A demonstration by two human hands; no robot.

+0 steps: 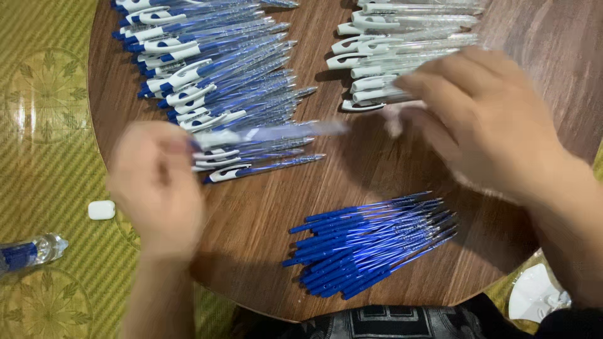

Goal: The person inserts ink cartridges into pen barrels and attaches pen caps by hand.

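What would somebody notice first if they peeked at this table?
Probably the big heap of blue-and-white pens at the far left of the round wooden table, and the pile of blue ink refills at the near edge. The blurred left hand holds one pen by its end, while the right hand reaches the clear empty pen barrels at far right.

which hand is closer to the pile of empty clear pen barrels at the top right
Right. The right hand rests at the lower edge of the pile of empty clear pen barrels, fingertips seemingly touching it. The left hand is far across the table, holding a pen beside the assembled blue pens.
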